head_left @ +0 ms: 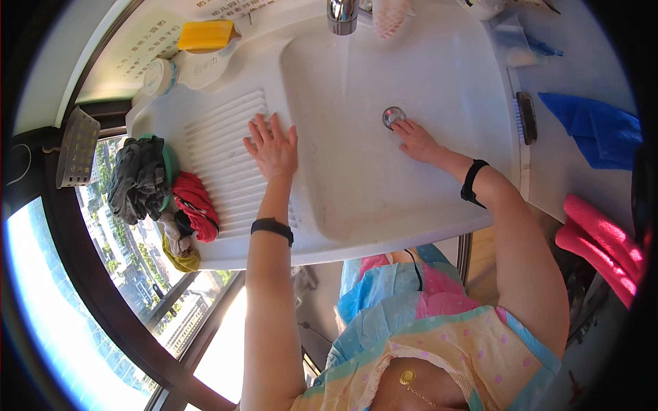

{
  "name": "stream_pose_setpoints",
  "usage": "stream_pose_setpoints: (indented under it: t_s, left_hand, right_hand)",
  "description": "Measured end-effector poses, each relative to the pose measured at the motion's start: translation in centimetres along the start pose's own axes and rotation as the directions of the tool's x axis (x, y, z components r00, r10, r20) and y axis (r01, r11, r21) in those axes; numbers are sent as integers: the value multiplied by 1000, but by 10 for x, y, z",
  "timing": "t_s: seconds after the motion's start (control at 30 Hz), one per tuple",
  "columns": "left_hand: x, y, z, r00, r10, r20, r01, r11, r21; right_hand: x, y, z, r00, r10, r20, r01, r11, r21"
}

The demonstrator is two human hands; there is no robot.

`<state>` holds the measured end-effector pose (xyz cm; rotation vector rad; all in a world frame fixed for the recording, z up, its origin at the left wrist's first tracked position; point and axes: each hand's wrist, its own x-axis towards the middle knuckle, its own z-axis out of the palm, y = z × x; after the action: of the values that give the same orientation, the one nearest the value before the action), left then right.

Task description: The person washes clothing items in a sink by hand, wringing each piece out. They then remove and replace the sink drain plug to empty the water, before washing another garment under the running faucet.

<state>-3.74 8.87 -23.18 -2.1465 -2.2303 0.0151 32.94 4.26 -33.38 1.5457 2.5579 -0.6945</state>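
A white laundry sink (354,190) with a ribbed washboard (226,154) moulded into its left side lies before me. My left hand (273,149) is spread flat over the right edge of the ribs, with nothing in it. In the basin, the fingertips of my right hand (417,141) touch the round metal drain stopper (394,117). The thumb of that hand is partly tucked beneath the fingers. A chrome faucet (342,18) hangs over the basin's far side. I cannot tell whether the pale streak below it is running water.
Dark garments (136,180) in a green bowl (170,167), a red cloth (196,205) and a yellow cloth (180,256) crowd the left rim. Yellow soap (205,35) and a round tub (160,77) stand behind. A scrub brush (526,118) and blue cloth (596,131) lie right.
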Motion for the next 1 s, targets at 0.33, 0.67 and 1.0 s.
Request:
stream_pose_setpoints:
  t_s: [0.33, 0.67, 1.0]
  left_hand:
    - [-1, 0, -4, 1000, -5, -9, 5, 1000, 3]
    - [-1, 0, -6, 1000, -7, 19, 7, 1000, -1]
    - [0, -2, -4, 1000, -6, 30, 7, 1000, -20]
  right_hand:
    - [10, 2, -20, 995, -32, 91, 53, 972, -229]
    - [50, -9, -23, 966, 259, -19, -245, 932, 268]
    - [39, -16, -37, 915, 397, -69, -370, 895, 250]
